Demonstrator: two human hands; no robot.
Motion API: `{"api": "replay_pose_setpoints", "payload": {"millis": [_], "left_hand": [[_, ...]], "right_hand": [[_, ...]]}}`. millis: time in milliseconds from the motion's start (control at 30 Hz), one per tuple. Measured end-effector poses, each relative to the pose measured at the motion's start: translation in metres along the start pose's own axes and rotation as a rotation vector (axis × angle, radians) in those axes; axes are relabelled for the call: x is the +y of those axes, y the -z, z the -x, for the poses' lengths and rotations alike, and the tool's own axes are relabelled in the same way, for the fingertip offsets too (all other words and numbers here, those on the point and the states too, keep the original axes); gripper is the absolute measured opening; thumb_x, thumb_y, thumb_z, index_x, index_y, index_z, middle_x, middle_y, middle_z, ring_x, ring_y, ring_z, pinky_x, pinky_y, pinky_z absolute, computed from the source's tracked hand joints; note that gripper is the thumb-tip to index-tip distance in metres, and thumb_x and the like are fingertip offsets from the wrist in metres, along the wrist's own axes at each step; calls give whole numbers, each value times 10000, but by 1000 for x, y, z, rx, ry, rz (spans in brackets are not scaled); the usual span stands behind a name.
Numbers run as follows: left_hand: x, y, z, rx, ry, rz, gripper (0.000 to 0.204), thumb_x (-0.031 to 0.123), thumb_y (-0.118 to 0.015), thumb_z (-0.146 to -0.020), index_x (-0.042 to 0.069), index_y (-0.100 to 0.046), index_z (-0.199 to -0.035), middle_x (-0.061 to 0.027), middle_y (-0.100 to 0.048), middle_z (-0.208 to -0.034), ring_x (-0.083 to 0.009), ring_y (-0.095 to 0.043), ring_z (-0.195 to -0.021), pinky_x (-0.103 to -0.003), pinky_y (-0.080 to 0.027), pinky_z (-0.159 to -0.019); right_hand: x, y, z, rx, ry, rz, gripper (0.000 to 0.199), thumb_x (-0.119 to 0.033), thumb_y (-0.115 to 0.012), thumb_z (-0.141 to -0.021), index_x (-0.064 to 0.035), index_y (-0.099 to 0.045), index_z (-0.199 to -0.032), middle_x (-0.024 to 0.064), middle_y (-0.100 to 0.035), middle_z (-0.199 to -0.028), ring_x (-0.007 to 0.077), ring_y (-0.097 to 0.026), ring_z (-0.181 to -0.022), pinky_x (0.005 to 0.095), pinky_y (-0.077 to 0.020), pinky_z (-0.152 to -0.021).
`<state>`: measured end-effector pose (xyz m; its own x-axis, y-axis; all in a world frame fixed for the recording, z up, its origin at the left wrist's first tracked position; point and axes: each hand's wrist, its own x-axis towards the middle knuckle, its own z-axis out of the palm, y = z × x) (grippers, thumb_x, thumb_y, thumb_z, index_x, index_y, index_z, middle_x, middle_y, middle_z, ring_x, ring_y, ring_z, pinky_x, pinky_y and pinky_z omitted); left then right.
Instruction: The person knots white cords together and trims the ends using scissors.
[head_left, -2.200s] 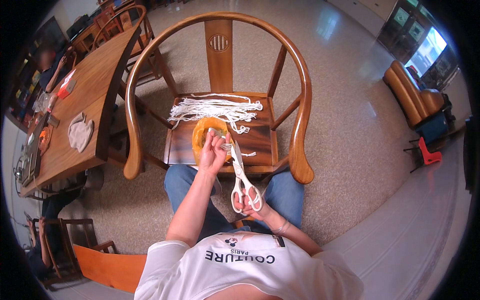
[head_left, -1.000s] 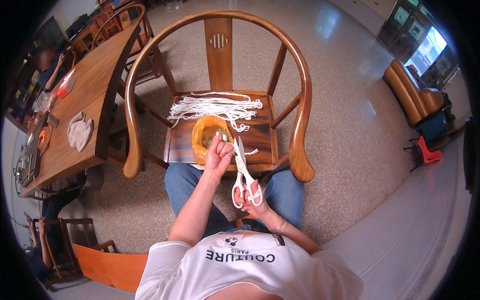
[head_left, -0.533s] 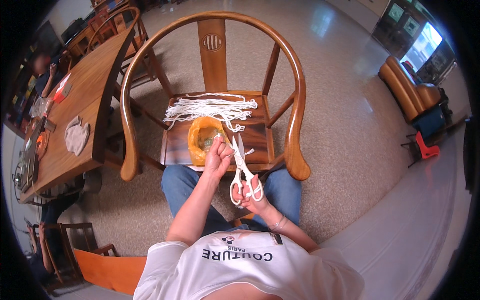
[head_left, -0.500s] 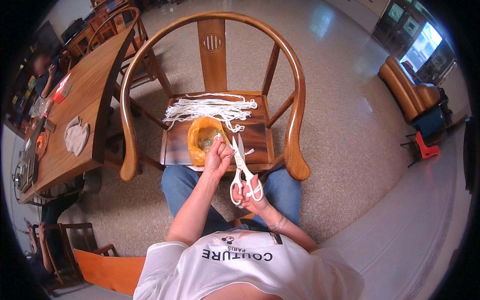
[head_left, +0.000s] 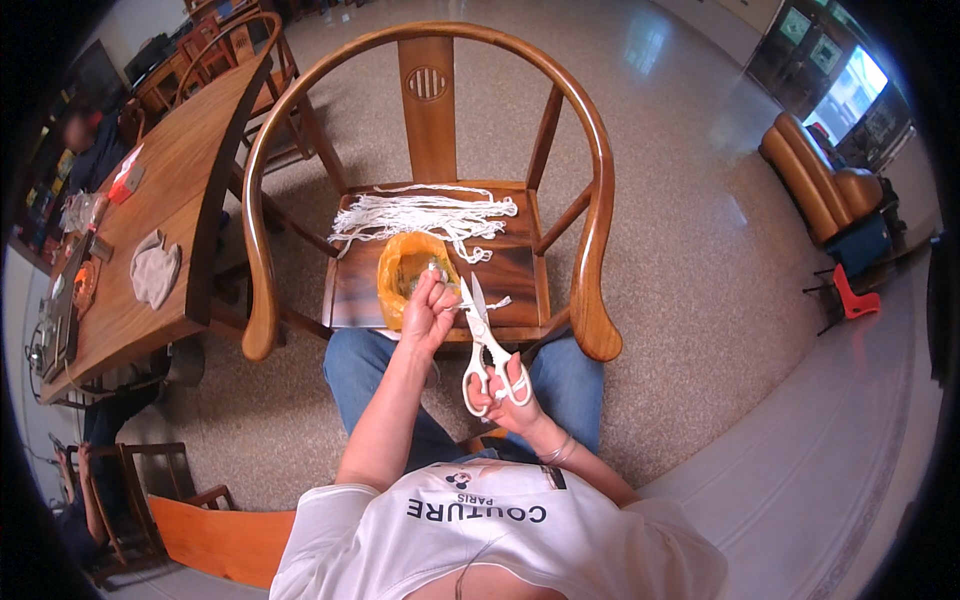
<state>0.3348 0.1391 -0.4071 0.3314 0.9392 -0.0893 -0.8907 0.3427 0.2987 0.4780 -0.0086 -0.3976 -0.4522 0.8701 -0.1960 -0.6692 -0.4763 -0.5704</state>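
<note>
A: White cord piece [head_left: 497, 301] pinched in left hand [head_left: 428, 312], just above orange bag [head_left: 405, 268] on chair seat [head_left: 515, 265].
B: Right hand [head_left: 505, 398]?
A: Gripping white scissors [head_left: 487, 345] (blades parted), tips beside cord. More cords [head_left: 420, 214] behind.

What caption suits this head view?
Right hand opens white scissors on cord pinched by left hand above a wooden chair.

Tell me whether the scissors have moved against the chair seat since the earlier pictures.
No real move. The scissors stay at the front edge of the chair seat, blades up beside the orange bag, in the right hand; the left hand pinches the string.
</note>
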Motion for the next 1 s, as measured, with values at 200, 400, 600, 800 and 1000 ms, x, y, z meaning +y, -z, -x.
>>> {"api": "replay_pose_setpoints", "payload": {"millis": [200,400,600,800,1000], "left_hand": [[26,9,12,142,-59,-65,158,182,-457,-965,77,-504,-857,72,-229,-525,-51,-196,-455,-189,-260,-475],[16,-17,15,84,73,-304,172,194,-447,-970,77,-509,-860,80,-240,-536,-40,-195,-458,-175,-251,-472],[18,-36,27,74,106,-371,186,188,-431,-976,73,-509,-853,78,-240,-555,-38,-192,-472,-185,-268,-499],[30,-62,39,-35,115,-462,171,183,-441,-970,73,-494,-851,76,-238,-555,-37,-191,-477,-184,-266,-507],[32,-80,52,-45,159,-463,172,197,-442,-970,78,-480,-850,78,-237,-554,-37,-187,-481,-182,-257,-508]], "right_hand": [[-29,27,-1,171,-11,328,588,-678,-391,-844,-98,-480,-884,-24,-438,-600,28,-312,-455,153,-196,-357],[-23,109,-61,812,90,1344,566,-547,-522,-844,18,-549,-847,184,-601,-770,291,-593,-725,399,-451,-632],[-40,92,-85,958,-95,1663,518,-437,-514,-840,70,-535,-948,303,-616,-905,420,-602,-915,479,-461,-814],[-24,113,-102,996,35,1735,456,-354,-539,-850,80,-457,-968,289,-620,-887,413,-617,-855,490,-476,-764],[-22,124,-108,1048,136,1758,427,-340,-572,-846,75,-537,-936,298,-586,-911,429,-611,-812,485,-489,-735]]}}
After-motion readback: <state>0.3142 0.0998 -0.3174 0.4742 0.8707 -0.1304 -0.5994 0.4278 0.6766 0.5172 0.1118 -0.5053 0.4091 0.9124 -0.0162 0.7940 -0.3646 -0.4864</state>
